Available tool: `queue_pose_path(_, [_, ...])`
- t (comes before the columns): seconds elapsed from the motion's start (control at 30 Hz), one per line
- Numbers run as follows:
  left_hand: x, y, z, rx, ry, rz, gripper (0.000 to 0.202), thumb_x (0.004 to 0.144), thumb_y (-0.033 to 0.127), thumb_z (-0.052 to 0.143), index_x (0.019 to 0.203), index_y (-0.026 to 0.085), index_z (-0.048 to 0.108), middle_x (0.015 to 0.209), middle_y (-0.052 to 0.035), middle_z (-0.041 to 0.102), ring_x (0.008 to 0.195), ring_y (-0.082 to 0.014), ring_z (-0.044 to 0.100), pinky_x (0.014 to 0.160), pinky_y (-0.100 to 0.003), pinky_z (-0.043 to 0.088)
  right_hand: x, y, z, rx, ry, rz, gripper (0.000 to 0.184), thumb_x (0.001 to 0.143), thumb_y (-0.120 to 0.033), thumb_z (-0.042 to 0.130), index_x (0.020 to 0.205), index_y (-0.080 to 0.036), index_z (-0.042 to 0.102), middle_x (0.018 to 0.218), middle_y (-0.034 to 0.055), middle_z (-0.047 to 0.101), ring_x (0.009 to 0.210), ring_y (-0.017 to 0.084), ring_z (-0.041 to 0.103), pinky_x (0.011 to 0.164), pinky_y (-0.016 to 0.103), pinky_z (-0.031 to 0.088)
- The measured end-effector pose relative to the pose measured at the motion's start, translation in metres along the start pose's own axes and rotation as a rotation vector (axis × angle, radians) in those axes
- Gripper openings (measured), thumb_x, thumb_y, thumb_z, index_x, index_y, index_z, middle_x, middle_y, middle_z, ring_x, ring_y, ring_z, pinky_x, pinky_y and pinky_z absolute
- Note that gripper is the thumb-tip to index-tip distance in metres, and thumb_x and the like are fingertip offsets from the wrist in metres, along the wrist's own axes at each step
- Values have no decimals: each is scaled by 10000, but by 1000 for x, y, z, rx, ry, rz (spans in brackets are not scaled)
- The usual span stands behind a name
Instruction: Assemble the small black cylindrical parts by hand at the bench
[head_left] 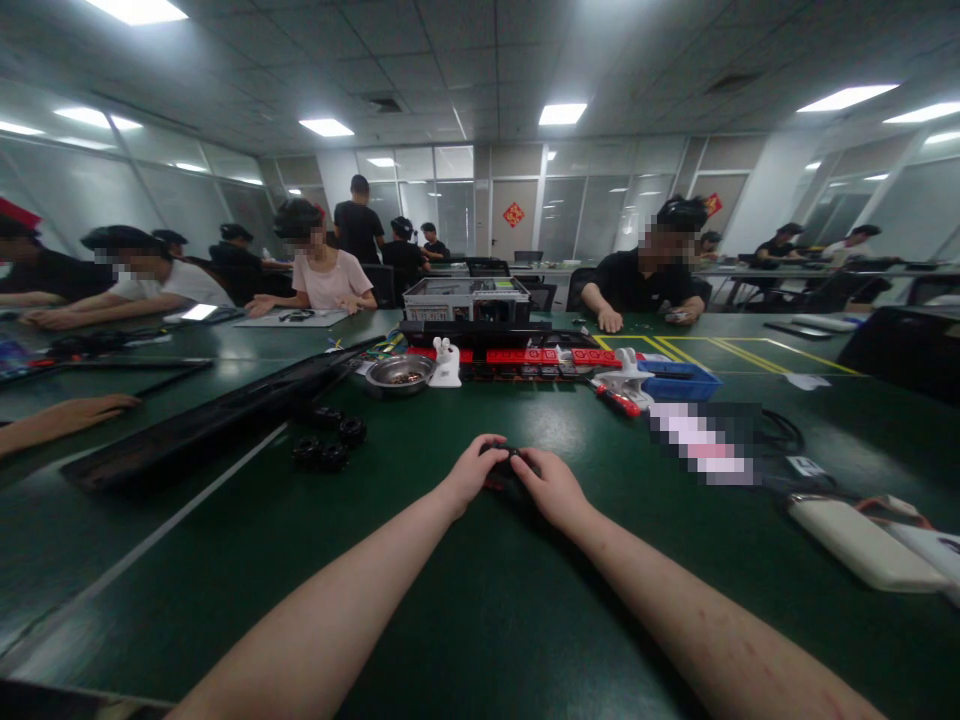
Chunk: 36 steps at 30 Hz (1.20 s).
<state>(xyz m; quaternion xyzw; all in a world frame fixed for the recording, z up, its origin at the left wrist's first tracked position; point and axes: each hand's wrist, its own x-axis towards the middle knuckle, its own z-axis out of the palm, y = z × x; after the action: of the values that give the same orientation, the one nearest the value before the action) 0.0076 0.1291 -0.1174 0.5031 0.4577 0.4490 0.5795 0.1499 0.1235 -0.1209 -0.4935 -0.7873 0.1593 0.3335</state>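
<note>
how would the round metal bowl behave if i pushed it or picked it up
The metal bowl is probably stiff, judging by its shiny look. Pushed, it would likely slide rather than tip, as it looks wide and low. The small pieces inside might shift if it's tilted, since they seem loose.

On table (480,630) | parts (334,458) left of left hand (472,475) | bowl (396,389) behind-left | tray (681,390) behind-right
</note>
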Motion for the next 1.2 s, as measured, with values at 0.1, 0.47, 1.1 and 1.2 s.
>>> queue_pose_path(0.1, [0,0,1,54,-11,30,347,679,218,464,1022,197,418,967,-60,498,813,-156,532,610,-257,463,1,1,0,31,-21,4,327,811,-403,339,789,-172,569,753,49,590,727,173,531,644,287,394])
queue_pose_path(0.47, [-3,-10,3,931,-140,357,423,768,431,350,1059,157,490,1125,-97,488,1096,-222,378,962,-368,209,4,10,-1,190,59,31,286,794,-379,380,949,-184,522,903,51,587,835,168,536,743,296,402])
queue_pose_path(1.1, [-14,-9,2,1350,-62,155,872,582,679,375,1269,157,245,1342,-141,197,1234,-297,102,957,-497,56,7,-1,-19,41,-177,-57,301,705,-306,501,990,-214,532,903,34,590,792,164,540,696,280,417])
queue_pose_path(1.2, [-15,-7,1,1347,-89,133,875,584,683,363,1274,159,235,1351,-139,166,1238,-292,81,961,-489,55,7,4,-36,113,-313,-11,282,679,-297,536,948,-213,556,864,19,600,761,158,549,677,274,428])
